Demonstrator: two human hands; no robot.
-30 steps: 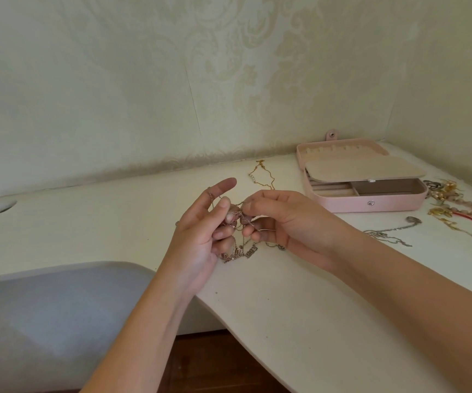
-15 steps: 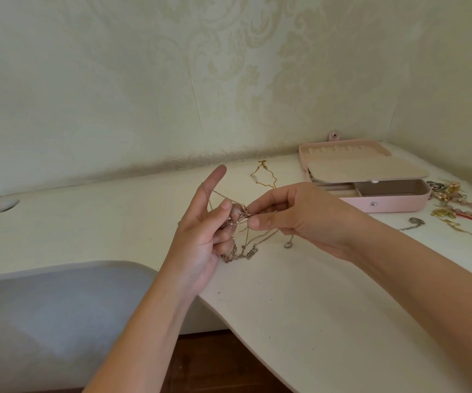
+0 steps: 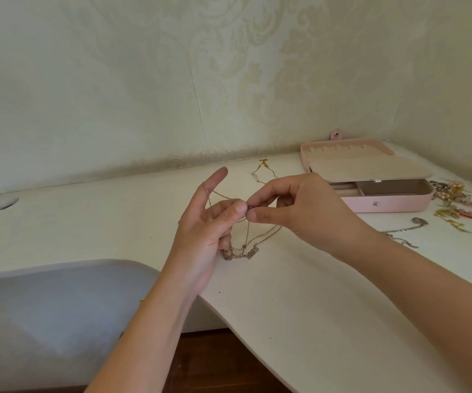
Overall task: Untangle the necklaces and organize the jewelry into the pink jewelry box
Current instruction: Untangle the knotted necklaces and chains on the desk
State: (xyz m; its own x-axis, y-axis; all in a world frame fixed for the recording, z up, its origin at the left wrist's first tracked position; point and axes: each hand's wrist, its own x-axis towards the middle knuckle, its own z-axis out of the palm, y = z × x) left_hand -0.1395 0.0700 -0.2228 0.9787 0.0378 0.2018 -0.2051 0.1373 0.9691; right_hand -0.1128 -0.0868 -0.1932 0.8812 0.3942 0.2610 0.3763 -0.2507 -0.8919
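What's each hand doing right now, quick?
Left hand: pinching the tangled chains, one strand looped over its index finger.
Right hand: pinching the same chains between thumb and forefinger.

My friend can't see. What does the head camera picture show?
A person's left hand and right hand pinch tangled necklaces above a white desk. An open pink jewelry box and more jewelry sit at right.

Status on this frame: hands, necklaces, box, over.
Left hand and right hand both pinch the tangled thin gold chain necklaces. Rectangular pink jewelry box open behind right hand. Nothing blocks it.
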